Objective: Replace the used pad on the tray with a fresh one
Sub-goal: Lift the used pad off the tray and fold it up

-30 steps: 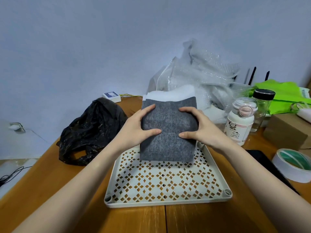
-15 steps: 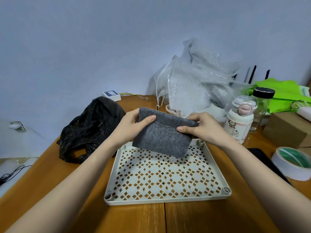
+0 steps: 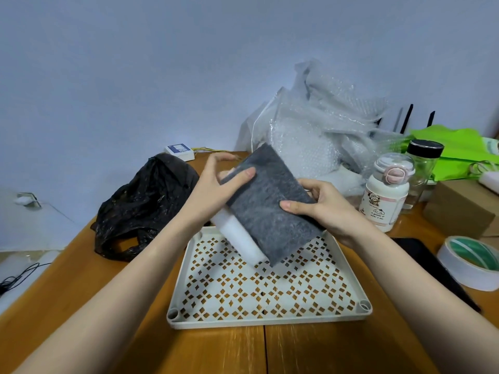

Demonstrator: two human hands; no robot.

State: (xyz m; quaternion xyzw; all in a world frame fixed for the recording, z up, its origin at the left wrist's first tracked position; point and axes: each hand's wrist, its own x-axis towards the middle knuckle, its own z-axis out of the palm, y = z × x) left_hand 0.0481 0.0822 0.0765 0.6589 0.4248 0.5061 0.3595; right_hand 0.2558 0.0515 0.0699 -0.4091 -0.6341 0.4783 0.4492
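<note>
Fingers: left hand (image 3: 216, 188) has its thumb pressed on the pad and its other fingers spread wide; right hand (image 3: 321, 209) grips the pad's right edge.
Table (image 3: 324, 349): one, brown wood, fills the bottom of the frame.
Tray (image 3: 270, 321): one, cream with little holes, low in the middle.
Black bag (image 3: 145, 203): one, left of the tray.
Pad (image 3: 272, 209): one, grey over white, tilted in the air above the tray's far edge.
Bottles: two, middle right, a white one (image 3: 384, 199) and a glass one (image 3: 421, 168).
Tape roll (image 3: 474, 261): one, far right.
</note>
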